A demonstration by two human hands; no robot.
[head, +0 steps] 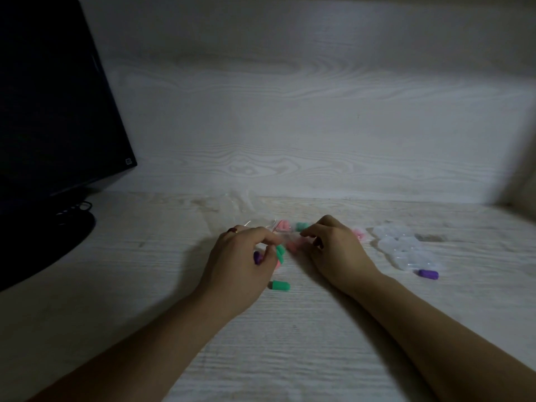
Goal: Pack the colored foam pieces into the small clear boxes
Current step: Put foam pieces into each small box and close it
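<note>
pale wood tabletop point(290, 358), both hands' curled fingers point(311, 232) on small clear box point(285, 237), wide bare margins

2 bare forearms; a ring point(233, 230) on the left hand point(240, 256).

Left hand point(246, 253), right hand point(333, 248) close together, fingers curled.

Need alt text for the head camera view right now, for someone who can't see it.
Two bare hands, left hand and right hand, meet over scattered foam pieces on a pale table; clear boxes lie at right, a green piece nearer.
</note>
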